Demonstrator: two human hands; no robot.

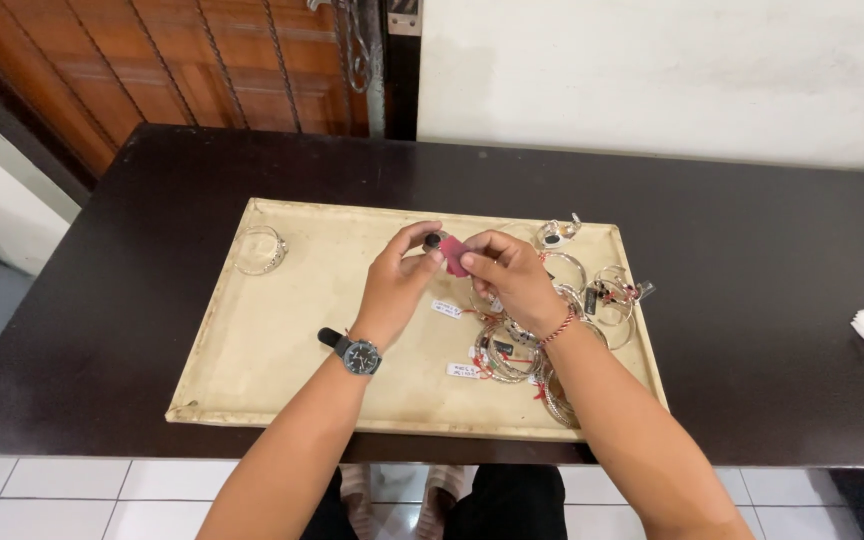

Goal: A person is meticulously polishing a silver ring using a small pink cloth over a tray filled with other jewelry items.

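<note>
**Pink cloth pad and small ring held over the tray: points of risk**

Pink cloth pad (455, 256), small and folded, is pinched between thumb and fingers of the right hand (512, 277), above the far middle of the flat cream-coloured rectangular tray (282, 330). The left hand (399, 280), with a dark wristwatch (360, 355) at the wrist, closes its fingertips narrowly on a small ring with a dark top (433, 240), which touches the pad. How firm either pinch is cannot be told.

Both grips rest on fingertips alone; the ring would likely slip free if pressed hard against the pad, and could drop to the tray and roll toward its low rim.

Just below and to the right lies a cluster of thin silver bangles with red threads and white paper tags (512, 350). The right forearm passes directly over it, so a lowered wrist may drag bangles or tangle the threads. A single silver bangle (259, 249) lies well apart at the far left corner. The tray sits on a dark brown wooden table (752, 250), its near edge close to the table's near edge, where a nudge could shift it off.
</note>
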